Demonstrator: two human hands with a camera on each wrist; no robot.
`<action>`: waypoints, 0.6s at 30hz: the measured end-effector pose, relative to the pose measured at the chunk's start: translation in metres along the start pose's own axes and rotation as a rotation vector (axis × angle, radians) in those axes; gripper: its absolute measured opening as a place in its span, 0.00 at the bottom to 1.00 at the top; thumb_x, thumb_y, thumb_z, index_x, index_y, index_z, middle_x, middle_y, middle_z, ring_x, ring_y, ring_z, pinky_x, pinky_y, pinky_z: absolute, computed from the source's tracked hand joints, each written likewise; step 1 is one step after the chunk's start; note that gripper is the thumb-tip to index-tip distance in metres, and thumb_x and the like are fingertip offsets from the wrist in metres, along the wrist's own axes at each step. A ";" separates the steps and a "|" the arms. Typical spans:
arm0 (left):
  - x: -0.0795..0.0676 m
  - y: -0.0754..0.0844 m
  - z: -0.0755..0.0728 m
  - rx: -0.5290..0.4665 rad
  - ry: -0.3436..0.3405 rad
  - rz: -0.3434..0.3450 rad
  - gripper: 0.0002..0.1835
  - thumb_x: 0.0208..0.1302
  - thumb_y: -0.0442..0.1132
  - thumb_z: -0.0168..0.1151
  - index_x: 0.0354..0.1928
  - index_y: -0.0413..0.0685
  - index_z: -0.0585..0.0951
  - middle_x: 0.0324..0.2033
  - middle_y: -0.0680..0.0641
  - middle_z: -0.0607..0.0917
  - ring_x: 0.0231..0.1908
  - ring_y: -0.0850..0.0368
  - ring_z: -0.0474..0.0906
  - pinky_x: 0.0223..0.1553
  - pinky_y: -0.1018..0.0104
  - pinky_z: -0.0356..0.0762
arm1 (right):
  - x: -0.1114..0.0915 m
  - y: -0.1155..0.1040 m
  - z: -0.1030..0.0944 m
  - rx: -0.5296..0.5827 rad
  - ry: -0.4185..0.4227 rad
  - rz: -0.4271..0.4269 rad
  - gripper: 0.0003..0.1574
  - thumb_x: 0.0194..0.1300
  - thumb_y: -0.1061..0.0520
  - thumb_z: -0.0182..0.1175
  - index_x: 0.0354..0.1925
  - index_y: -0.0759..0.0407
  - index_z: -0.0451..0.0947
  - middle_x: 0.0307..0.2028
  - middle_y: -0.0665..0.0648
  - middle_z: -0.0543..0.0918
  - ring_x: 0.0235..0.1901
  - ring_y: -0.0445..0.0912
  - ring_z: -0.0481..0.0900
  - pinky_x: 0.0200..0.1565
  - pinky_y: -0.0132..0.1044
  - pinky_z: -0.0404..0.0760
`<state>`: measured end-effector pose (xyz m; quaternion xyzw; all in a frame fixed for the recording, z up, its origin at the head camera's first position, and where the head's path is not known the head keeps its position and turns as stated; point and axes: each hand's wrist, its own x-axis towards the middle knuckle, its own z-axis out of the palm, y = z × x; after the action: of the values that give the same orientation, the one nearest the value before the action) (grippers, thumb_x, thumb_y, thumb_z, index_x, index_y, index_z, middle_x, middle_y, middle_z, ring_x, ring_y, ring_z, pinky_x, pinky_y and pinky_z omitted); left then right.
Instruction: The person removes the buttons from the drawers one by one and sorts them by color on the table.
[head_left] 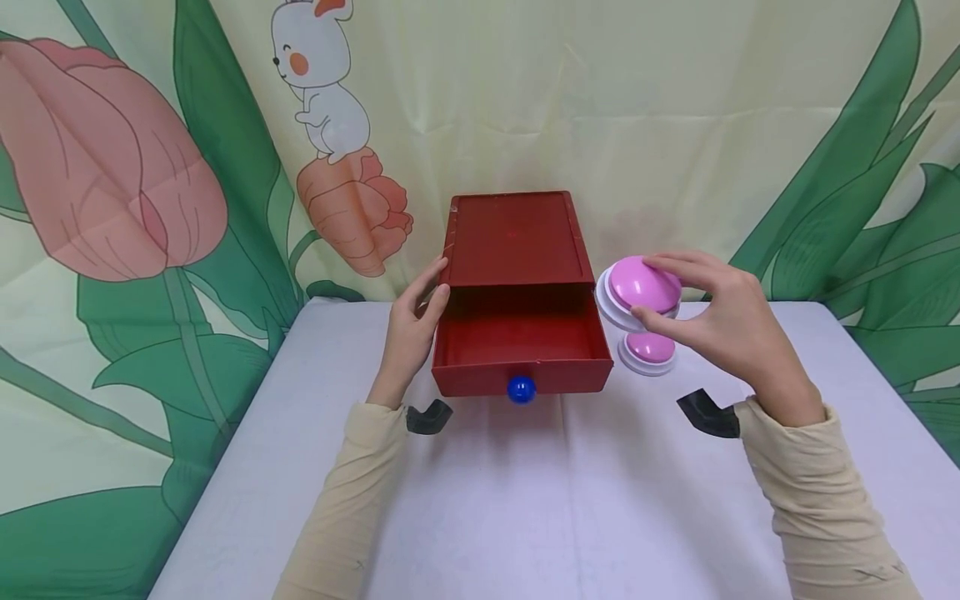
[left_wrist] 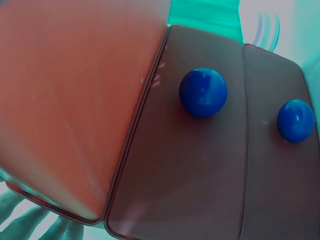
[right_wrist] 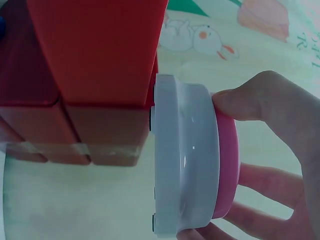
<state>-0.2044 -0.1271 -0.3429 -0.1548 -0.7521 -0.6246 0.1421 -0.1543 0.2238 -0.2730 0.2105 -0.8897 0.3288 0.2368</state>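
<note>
A dark red drawer cabinet (head_left: pixel 516 237) stands on the table with its top drawer (head_left: pixel 566 377) pulled out; the inside looks bare. My left hand (head_left: pixel 411 329) rests against the cabinet's left side, fingers fairly straight. At the right, my right hand (head_left: pixel 723 312) grips a round push button (head_left: pixel 645 285) with a pink dome and white base, fingers and thumb about its rim. The right wrist view shows this button (right_wrist: pixel 197 155) edge-on, close beside the red cabinet. Below the held button in the head view, a second pink-and-white button (head_left: pixel 649 348) sits on the table.
The pulled-out drawer has a blue knob (head_left: pixel 521 389). In the left wrist view, two lower drawer fronts are closed, each with a blue knob (left_wrist: pixel 203 93). A white cloth (head_left: pixel 480 517) covers the table, and a printed curtain (head_left: pixel 675 150) hangs behind.
</note>
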 end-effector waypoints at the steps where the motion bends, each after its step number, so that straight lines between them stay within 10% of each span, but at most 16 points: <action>1: -0.001 0.005 0.000 0.005 -0.001 -0.005 0.26 0.75 0.39 0.53 0.72 0.47 0.68 0.73 0.48 0.66 0.71 0.52 0.65 0.68 0.53 0.69 | -0.001 0.002 0.000 0.000 0.002 0.005 0.34 0.49 0.62 0.76 0.57 0.57 0.82 0.54 0.56 0.83 0.49 0.24 0.71 0.43 0.13 0.68; 9: -0.009 0.032 0.003 0.071 -0.008 0.021 0.24 0.75 0.34 0.52 0.70 0.39 0.69 0.73 0.41 0.66 0.71 0.47 0.65 0.65 0.47 0.71 | -0.007 0.022 -0.003 0.013 -0.035 0.097 0.36 0.50 0.59 0.77 0.59 0.58 0.80 0.57 0.60 0.81 0.49 0.52 0.79 0.41 0.10 0.66; 18: -0.003 0.009 0.001 0.056 0.001 0.046 0.23 0.75 0.39 0.53 0.70 0.48 0.72 0.73 0.51 0.67 0.72 0.56 0.63 0.66 0.48 0.71 | -0.012 0.043 0.001 0.041 -0.066 0.192 0.36 0.53 0.57 0.76 0.61 0.60 0.78 0.56 0.62 0.80 0.51 0.59 0.79 0.40 0.08 0.66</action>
<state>-0.1982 -0.1247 -0.3364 -0.1678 -0.7654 -0.6000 0.1613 -0.1679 0.2555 -0.3016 0.1397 -0.9061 0.3609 0.1707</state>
